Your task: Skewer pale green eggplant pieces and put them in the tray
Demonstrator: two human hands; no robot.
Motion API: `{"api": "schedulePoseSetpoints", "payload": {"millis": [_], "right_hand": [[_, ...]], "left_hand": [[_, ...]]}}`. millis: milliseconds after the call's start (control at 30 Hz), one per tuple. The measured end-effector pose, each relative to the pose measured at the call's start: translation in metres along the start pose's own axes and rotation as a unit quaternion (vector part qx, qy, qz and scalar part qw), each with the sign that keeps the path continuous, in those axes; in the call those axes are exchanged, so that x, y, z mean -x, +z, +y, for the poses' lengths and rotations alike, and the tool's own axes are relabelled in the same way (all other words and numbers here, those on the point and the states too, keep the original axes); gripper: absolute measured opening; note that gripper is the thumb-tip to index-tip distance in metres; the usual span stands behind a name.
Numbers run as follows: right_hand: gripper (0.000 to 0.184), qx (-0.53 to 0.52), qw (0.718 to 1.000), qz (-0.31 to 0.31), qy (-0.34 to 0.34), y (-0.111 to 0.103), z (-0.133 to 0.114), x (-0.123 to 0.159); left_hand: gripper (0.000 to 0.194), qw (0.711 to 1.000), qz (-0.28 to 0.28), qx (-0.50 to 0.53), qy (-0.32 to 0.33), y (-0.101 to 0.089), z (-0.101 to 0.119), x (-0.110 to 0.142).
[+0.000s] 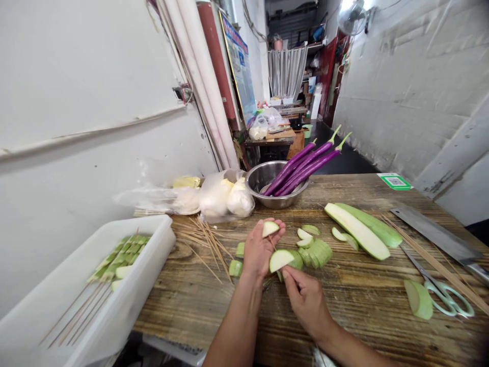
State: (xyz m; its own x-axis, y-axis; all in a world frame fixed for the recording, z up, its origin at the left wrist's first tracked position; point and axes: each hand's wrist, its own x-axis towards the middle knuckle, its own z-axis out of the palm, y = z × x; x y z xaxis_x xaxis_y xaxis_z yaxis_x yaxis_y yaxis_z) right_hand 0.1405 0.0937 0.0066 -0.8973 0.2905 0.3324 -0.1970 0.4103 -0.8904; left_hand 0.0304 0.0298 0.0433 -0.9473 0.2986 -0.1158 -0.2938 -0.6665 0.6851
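My left hand [257,252] is turned palm up, fingers curled around a half-round zucchini slice [270,229] with white flesh and a thin green rim. My right hand [307,298] pinches the lower edge of a second zucchini slice [281,260], just nearer to me. Between the two slices shows a short length of thin wooden skewer [272,242]; its ends are hidden. Right beside my hands lie a fanned row of cut zucchini [318,253] and a few loose slices [304,234]. Green zucchini pieces [236,268] rest left of my left wrist.
A white plastic tub [153,265] at left holds skewered green slices [122,257]. Loose skewers [212,242] lie near plastic bags [217,196]. Purple eggplants [301,168] lean in a steel bowl [275,203]. At right are halved zucchini [357,232], scissors [439,290] and a cleaver [435,234].
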Motion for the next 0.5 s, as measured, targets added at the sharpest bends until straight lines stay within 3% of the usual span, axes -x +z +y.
{"api": "schedulePoseSetpoints", "payload": {"millis": [500], "right_hand": [[0.031, -0.026, 0.999, -0.009, 0.034, 0.0018, 0.0065, -0.0021]], "left_hand": [[0.022, 1.0, 0.003, -0.023, 0.002, 0.0001, -0.0053, -0.0028]]}}
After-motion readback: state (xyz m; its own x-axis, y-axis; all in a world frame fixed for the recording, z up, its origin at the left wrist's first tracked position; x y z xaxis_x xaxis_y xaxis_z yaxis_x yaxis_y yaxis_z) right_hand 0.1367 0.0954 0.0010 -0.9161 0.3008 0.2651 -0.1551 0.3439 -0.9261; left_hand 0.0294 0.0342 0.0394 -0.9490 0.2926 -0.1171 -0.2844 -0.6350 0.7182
